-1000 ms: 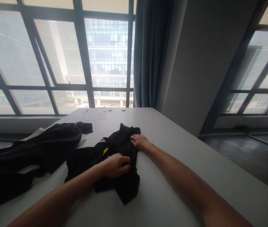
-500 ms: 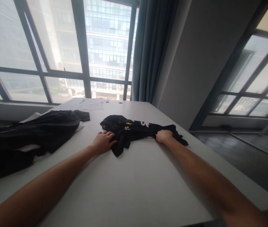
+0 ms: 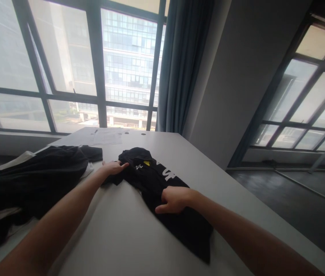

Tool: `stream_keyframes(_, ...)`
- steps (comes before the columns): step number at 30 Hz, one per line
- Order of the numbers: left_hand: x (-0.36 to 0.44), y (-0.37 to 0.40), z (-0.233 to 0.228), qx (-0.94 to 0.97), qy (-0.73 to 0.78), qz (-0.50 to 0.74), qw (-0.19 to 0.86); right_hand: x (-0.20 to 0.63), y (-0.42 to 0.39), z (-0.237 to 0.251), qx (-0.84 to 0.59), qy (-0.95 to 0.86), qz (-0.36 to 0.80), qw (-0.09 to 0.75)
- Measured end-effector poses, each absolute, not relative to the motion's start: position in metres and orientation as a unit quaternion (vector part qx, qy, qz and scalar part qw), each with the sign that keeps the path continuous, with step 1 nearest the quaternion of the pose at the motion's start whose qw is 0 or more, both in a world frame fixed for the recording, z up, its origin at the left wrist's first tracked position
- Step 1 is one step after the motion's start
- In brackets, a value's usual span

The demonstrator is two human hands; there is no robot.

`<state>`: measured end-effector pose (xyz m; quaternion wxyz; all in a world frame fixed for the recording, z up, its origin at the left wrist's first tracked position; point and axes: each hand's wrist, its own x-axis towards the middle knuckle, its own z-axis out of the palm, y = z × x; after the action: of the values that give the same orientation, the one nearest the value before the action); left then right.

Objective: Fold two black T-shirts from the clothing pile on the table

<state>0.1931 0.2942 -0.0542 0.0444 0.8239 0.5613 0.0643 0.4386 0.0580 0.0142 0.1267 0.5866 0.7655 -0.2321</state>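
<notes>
Two hands rest on one black garment [image 3: 162, 184] that lies stretched along the white desk [image 3: 128, 237]. The left hand [image 3: 113, 168] lies nearly flat, fingers extended and together, pressing the garment's far left edge just beside its collar end. The right hand [image 3: 173, 200] sits on the cloth's middle with fingers curled and thumb pointing left, pinching a fold of the fabric. White lettering [image 3: 168, 174] and a small yellow mark [image 3: 146, 163] show on the garment between the hands; its near end trails toward the desk's right edge. To the left, apart from the left hand, a heap of dark clothes [image 3: 30, 180] covers something white. Sheets of paper [image 3: 105, 138] lie at the desk's far end, below the windows [image 3: 64, 57]. A blue-grey curtain [image 3: 182, 65] hangs beside a grey wall.
</notes>
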Motion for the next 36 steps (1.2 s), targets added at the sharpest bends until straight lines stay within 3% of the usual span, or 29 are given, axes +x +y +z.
stream_keyframes(3, 0.206, 0.330, -0.057, 0.827, 0.561, 0.014, 0.047, 0.431, 0.084, 0.023, 0.503, 0.782, -0.362, 0.073)
stream_keyframes(8, 0.223, 0.369, -0.061, 0.831, 0.555, 0.037, 0.011, 0.451, 0.165, 0.002, 0.560, 0.786, -0.235, -0.116)
stream_keyframes(14, 0.236, 0.378, -0.066, 0.837, 0.520, 0.149, -0.086, 0.477, 0.270, -0.034, 0.662, 0.740, -0.003, -0.119)
stream_keyframes(19, 0.229, 0.377, -0.082, 0.805, 0.554, 0.198, -0.071, 0.494, 0.324, -0.058, 0.682, 0.719, 0.014, -0.130)
stream_keyframes(25, 0.212, 0.382, -0.082, 0.783, 0.599, 0.161, -0.051, 0.544, 0.340, -0.069, 0.686, 0.683, 0.034, -0.248)
stream_keyframes(30, 0.190, 0.395, -0.075, 0.756, 0.645, 0.110, -0.008, 0.618, 0.328, -0.068, 0.781, 0.467, 0.032, -0.413)
stream_keyframes(36, 0.159, 0.406, -0.070, 0.723, 0.683, 0.106, -0.005, 0.638, 0.328, -0.071, 0.836, 0.364, 0.001, -0.411)
